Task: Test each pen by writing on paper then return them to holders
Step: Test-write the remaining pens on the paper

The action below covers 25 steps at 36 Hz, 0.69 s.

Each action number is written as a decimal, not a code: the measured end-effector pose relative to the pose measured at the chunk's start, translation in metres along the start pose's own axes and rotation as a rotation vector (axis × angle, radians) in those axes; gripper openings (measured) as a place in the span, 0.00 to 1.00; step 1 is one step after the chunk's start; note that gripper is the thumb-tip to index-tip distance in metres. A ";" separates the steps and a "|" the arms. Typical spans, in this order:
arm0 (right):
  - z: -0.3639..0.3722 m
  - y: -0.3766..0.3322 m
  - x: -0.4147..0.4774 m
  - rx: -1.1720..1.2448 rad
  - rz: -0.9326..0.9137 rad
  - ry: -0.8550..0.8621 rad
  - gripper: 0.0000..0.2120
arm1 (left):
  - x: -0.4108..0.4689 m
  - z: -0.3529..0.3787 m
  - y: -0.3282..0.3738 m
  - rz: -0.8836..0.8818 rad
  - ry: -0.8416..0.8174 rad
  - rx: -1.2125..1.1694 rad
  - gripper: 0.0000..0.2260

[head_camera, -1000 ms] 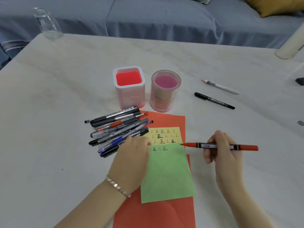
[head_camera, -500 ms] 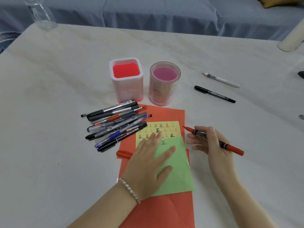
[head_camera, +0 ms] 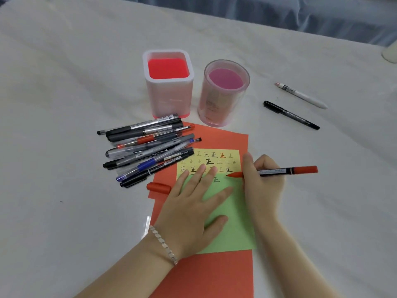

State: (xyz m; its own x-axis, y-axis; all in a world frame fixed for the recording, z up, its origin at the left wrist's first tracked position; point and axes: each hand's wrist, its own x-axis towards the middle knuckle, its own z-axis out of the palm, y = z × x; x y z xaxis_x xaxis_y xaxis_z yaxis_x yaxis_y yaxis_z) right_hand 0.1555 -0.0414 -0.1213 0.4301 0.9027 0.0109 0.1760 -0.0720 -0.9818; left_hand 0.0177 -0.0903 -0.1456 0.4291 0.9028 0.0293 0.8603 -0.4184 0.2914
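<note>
My right hand (head_camera: 263,181) grips a red marker (head_camera: 285,170), its uncapped tip touching the top edge of the green paper (head_camera: 234,224). My left hand (head_camera: 193,209) lies flat on the green paper, fingers spread. The green sheet overlaps a yellow paper (head_camera: 234,155) covered with written characters, both on a red sheet (head_camera: 214,274). The marker's red cap (head_camera: 158,187) lies left of the papers. A pile of several pens (head_camera: 148,147) sits to the left. Behind stand a square red holder (head_camera: 168,82) and a round pink holder (head_camera: 223,93), both without pens.
A black marker (head_camera: 291,115) and a white pen (head_camera: 300,95) lie on the white table (head_camera: 64,82) to the right of the holders. A blue sofa (head_camera: 279,11) runs along the far edge. A white object (head_camera: 390,52) stands at the far right.
My right hand turned the red marker and brought its tip down onto the green paper. My left hand opened flat on the paper. The camera moved closer.
</note>
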 end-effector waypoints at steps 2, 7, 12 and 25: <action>0.004 0.003 -0.004 -0.022 -0.017 0.007 0.21 | 0.000 0.001 0.000 0.002 0.007 -0.012 0.22; 0.007 0.006 -0.006 -0.062 -0.045 0.057 0.21 | 0.000 0.001 0.000 0.001 0.003 -0.027 0.22; 0.007 0.007 -0.006 -0.085 -0.043 0.034 0.21 | 0.000 0.001 0.000 -0.004 -0.009 -0.036 0.22; 0.008 0.008 -0.006 -0.103 -0.075 0.012 0.21 | 0.000 0.000 0.000 -0.011 -0.010 -0.043 0.22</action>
State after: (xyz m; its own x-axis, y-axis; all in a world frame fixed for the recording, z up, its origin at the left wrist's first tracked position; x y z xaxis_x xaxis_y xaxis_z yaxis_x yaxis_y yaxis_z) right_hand 0.1471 -0.0436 -0.1306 0.4226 0.9022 0.0864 0.2978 -0.0482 -0.9534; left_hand 0.0182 -0.0902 -0.1456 0.4230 0.9060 0.0166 0.8523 -0.4040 0.3322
